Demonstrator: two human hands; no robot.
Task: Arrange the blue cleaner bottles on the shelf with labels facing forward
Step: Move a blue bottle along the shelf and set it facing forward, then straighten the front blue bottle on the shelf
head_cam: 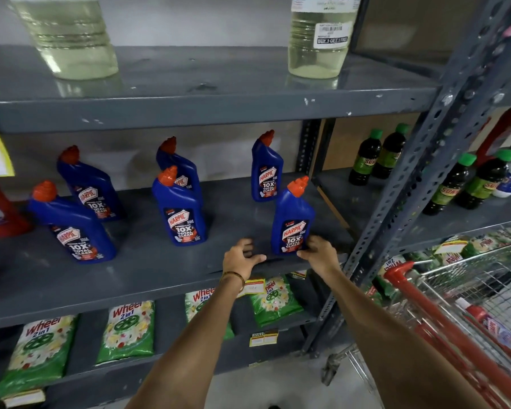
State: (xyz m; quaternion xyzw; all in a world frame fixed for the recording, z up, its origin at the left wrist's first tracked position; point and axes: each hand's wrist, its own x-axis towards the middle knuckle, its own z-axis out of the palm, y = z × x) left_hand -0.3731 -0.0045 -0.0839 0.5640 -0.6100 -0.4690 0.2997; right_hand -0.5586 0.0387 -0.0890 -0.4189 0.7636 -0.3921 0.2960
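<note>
Several blue cleaner bottles with orange caps stand on the grey middle shelf (148, 270), labels toward me. The front right bottle (292, 219) stands upright near the shelf edge; my right hand (319, 253) touches its base from the right, fingers curled against it. My left hand (241, 258) rests on the shelf edge just left of that bottle, fingers spread, holding nothing. Another bottle (266, 169) stands behind it. A middle pair, front (180, 211) and back (179, 169), and a left pair, front (74, 225) and back (90, 187), stand further left.
A red bottle (0, 211) stands at the far left of the shelf. Two clear bottles of yellowish liquid (319, 36) sit on the shelf above. Green detergent packs (127, 332) lie below. Dark green-capped bottles (366, 157) fill the right bay. A red-handled shopping cart (455, 305) stands at my right.
</note>
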